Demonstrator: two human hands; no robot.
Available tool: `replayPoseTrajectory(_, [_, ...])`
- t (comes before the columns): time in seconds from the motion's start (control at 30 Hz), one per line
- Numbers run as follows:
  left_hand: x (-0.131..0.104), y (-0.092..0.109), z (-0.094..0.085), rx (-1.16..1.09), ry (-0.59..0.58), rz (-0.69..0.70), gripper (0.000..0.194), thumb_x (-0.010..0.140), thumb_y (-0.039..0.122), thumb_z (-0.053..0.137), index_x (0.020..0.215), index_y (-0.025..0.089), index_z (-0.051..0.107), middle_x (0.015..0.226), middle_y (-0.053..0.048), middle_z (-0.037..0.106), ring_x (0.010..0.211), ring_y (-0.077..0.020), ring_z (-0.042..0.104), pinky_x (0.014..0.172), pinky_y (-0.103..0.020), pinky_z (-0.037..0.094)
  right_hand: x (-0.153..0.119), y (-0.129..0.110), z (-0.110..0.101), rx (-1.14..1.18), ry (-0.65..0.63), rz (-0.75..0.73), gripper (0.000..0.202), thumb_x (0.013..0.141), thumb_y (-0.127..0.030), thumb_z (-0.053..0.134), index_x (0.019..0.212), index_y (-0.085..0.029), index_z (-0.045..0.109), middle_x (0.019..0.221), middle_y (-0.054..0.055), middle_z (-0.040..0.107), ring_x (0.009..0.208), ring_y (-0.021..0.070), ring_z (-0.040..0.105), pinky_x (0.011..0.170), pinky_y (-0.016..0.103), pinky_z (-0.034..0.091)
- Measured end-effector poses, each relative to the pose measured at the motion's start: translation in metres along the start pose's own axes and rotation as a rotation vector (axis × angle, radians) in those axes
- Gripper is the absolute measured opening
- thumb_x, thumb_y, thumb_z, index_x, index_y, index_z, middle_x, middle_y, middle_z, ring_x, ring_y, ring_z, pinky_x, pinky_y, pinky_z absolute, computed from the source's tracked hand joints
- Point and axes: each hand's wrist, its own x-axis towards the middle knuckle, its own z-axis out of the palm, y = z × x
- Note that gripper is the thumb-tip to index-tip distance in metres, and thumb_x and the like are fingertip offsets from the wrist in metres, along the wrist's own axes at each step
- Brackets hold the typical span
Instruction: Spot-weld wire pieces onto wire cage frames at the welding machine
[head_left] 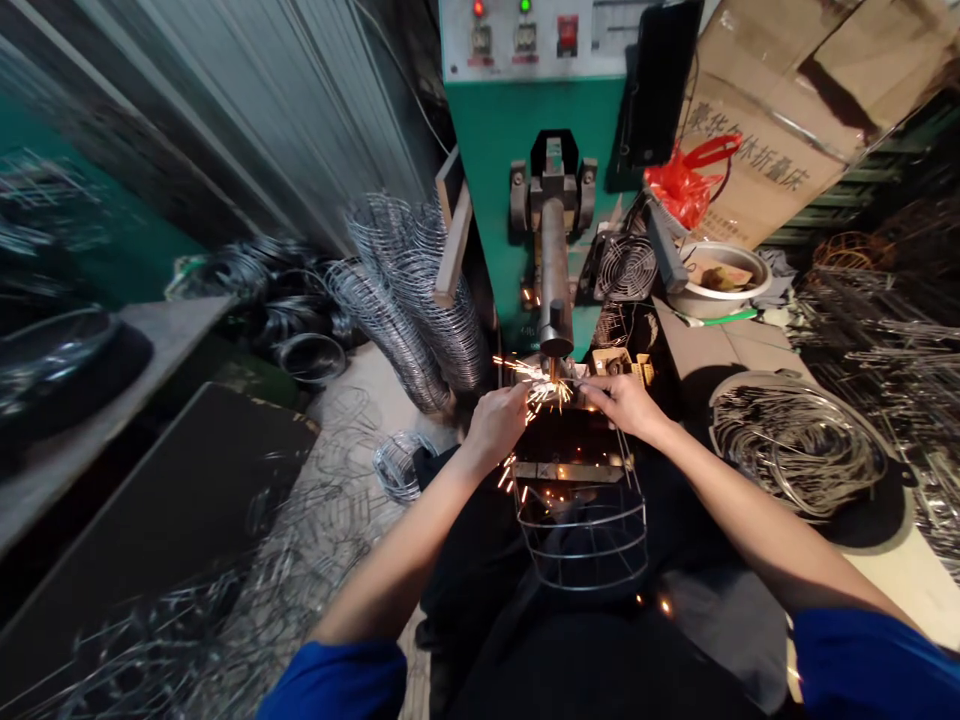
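Note:
A round wire basket frame (589,545) hangs below my hands, over my lap. My left hand (498,425) is closed on its upper left part, beside the welding tip. On the right, my right hand (626,402) pinches the frame's upper wire close to the electrode. Bright orange sparks (546,388) fly from the contact point between both hands, under the metal cylinder (556,280) of the green welding machine (487,170). The exact wire ends in my fingers are too small to make out.
Stacks of wire rings (420,300) stand left of the machine. A round tray of bent wires (799,450) is at the right, below a white bowl (724,295) and a red bag (686,190). Loose wires (315,510) cover the floor at the left.

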Motion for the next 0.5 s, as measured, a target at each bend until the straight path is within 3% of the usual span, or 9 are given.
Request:
replayPoseTrajectory(0.27, [0.0, -0.004, 0.001, -0.057, 0.014, 0.013, 0.019, 0.092, 0.017, 0.047, 0.092, 0.018, 0.066, 0.077, -0.007, 0.069, 0.068, -0.0183, 0.063, 0.065, -0.026, 0.04, 0.001, 0.001, -0.001, 0.045, -0.028, 0.068, 0.039, 0.092, -0.044, 0.054, 0.107, -0.015, 0.075, 0.051, -0.003, 0.059, 0.036, 0.0137, 0.057, 0.04, 0.023, 0.045])
replayPoseTrajectory(0.4, [0.002, -0.007, 0.004, -0.129, 0.064, 0.006, 0.017, 0.09, 0.018, 0.05, 0.088, 0.017, 0.067, 0.071, -0.006, 0.067, 0.067, -0.0175, 0.062, 0.066, -0.026, 0.041, -0.004, 0.001, -0.005, 0.136, -0.043, 0.113, 0.039, 0.09, -0.051, 0.057, 0.091, -0.016, 0.072, 0.054, -0.002, 0.059, 0.038, 0.0115, 0.057, 0.04, 0.021, 0.045])
replayPoseTrajectory(0.5, [-0.001, -0.011, 0.006, -0.337, 0.088, -0.086, 0.015, 0.088, 0.025, 0.056, 0.081, 0.016, 0.066, 0.065, -0.003, 0.063, 0.061, -0.0154, 0.058, 0.062, -0.025, 0.041, -0.012, 0.003, -0.008, 0.306, -0.116, 0.183, 0.044, 0.085, -0.058, 0.063, 0.076, -0.015, 0.065, 0.059, 0.001, 0.062, 0.043, 0.0103, 0.059, 0.037, 0.019, 0.042])
